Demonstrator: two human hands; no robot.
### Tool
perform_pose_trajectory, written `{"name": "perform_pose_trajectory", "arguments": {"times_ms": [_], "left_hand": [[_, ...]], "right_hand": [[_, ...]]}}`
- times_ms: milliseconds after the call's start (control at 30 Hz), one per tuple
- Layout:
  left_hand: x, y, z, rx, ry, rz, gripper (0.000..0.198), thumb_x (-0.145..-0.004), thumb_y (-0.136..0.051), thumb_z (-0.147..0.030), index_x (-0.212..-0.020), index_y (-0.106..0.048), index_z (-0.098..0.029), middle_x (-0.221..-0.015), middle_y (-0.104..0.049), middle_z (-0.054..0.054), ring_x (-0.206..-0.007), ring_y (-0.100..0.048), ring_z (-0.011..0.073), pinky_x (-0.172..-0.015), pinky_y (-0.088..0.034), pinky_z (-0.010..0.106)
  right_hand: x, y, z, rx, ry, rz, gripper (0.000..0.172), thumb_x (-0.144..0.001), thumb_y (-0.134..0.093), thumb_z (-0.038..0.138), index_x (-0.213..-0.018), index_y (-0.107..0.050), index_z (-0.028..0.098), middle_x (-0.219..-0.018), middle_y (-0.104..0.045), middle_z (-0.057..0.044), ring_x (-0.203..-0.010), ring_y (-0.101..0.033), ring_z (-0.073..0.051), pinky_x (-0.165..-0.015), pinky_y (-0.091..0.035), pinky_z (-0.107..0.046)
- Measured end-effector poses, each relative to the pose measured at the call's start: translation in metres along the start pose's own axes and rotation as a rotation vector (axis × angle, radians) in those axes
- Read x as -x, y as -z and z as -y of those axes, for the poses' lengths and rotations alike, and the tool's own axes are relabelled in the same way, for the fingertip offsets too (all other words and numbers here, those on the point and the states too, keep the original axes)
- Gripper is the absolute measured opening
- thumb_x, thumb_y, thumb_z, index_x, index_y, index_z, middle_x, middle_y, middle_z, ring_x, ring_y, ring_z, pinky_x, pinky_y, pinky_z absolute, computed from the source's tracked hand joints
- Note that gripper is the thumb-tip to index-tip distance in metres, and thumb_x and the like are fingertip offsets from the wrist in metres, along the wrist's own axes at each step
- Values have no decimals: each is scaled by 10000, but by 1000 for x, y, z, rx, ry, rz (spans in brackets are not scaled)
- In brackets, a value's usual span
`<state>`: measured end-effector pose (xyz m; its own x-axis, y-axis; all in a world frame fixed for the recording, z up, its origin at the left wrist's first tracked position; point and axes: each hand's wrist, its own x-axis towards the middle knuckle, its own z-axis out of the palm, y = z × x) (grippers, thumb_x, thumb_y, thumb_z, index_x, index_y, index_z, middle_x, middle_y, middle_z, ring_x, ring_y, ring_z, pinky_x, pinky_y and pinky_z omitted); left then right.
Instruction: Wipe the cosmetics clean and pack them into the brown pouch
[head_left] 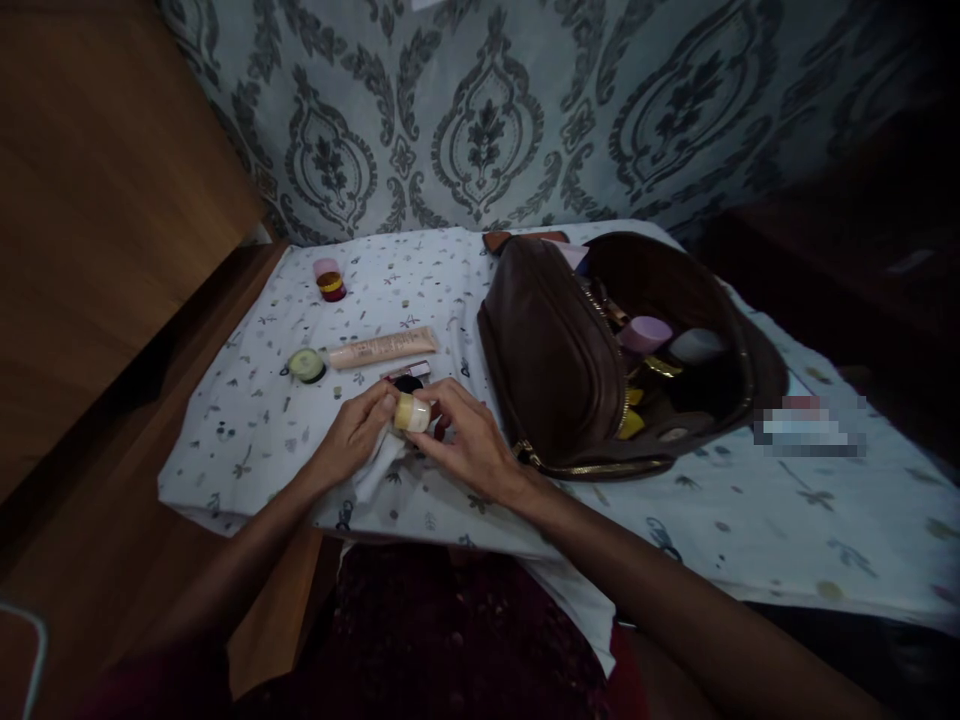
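Note:
A small jar [412, 413] with a yellow end and a whitish end lies on its side between my two hands. My left hand [358, 428] has its fingertips closed on the yellow end. On the whitish end are the thumb and fingers of my right hand [474, 440]. White cloth [375, 468] hangs below my left hand; whether the hand grips it too, I cannot tell. Just beyond the jar lie a dark round item [409, 384], partly hidden, and a slim clear tube [417, 370]. A beige squeeze tube [384, 348] lies farther back, beside a round pale-green-topped jar [306, 365].
A brown zip bag [551, 350] stands open at the right, holding a pink-capped item [646, 333] and other items. A red-and-pink jar [330, 280] is at the back left of the patterned cloth cover [247, 400]. Wooden furniture [112, 200] borders the left; a patterned curtain [480, 120] hangs behind.

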<state>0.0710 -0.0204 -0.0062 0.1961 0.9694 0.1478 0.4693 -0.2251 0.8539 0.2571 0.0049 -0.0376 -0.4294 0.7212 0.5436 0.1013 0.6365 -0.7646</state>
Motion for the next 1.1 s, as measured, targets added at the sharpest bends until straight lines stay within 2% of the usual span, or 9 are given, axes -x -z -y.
{"name": "perform_pose_trajectory", "arguments": {"times_ms": [333,433,533,600,700,800,900,967,1100], "left_hand": [[1,5,1,-72,-11,64,389,-953,-469,-552,-929,-585,-181,-837,-587,-3,-797,-531,173,-769,-424,279],[2,6,-3,-23,-34,59,402,-904,-571,-541,-1092,-585,-186,-1038,-634,40,-959,-576,214,-866,-452,300],[4,7,-6,14,-47,80,479,-883,-628,-496,-1253,-530,-208,-1228,-597,70,-1096,-563,234,-924,-453,308],[5,6,-6,12,-42,81,443,-897,-612,-497,-1222,-541,-206,-1167,-603,58,-1033,-568,217,-878,-455,295],[3,3,-2,24,-44,54,389,-911,-565,-557,-1007,-585,-181,-928,-598,15,-857,-545,179,-786,-435,275],[1,0,4,82,-31,42,463,-919,-500,-629,-843,-561,-176,-775,-546,-14,-743,-500,153,-711,-415,260],[0,-1,6,103,-8,17,510,-900,-488,-676,-815,-557,-178,-733,-523,-20,-700,-477,145,-668,-405,256],[0,-1,5,104,-11,6,495,-861,-563,-672,-877,-581,-177,-787,-567,-8,-752,-515,161,-710,-427,266],[4,0,3,125,-38,29,518,-812,-714,-539,-1174,-562,-200,-1114,-626,58,-1001,-581,214,-878,-453,301]], "right_hand": [[1,0,-2,-12,24,-10,247,-886,-639,205,-1123,-571,220,-1043,-604,-57,-890,-603,-181,-728,-518,-290],[0,1,-1,-11,12,-20,246,-878,-650,208,-1111,-574,223,-1035,-604,-50,-879,-608,-178,-728,-520,-289],[0,2,-1,-13,24,-23,254,-873,-638,185,-1117,-576,218,-1021,-595,-47,-863,-606,-178,-712,-520,-290],[0,2,-1,-4,42,-21,249,-884,-627,181,-1125,-574,215,-1013,-589,-47,-861,-604,-178,-705,-519,-287],[1,1,-1,11,71,-12,241,-900,-623,188,-1133,-569,220,-1005,-582,-47,-866,-603,-178,-694,-519,-278],[1,1,-2,12,76,-13,275,-883,-628,159,-1143,-562,222,-1023,-580,-49,-881,-602,-179,-691,-519,-272],[1,1,-3,13,71,-11,282,-878,-617,144,-1144,-558,215,-1031,-578,-49,-878,-597,-175,-690,-516,-271],[1,2,-2,17,66,-9,267,-889,-611,156,-1144,-557,211,-1031,-577,-49,-866,-592,-170,-682,-512,-272],[1,3,-1,18,55,12,253,-888,-619,170,-1131,-559,207,-1022,-578,-45,-857,-586,-167,-677,-503,-270]]}}
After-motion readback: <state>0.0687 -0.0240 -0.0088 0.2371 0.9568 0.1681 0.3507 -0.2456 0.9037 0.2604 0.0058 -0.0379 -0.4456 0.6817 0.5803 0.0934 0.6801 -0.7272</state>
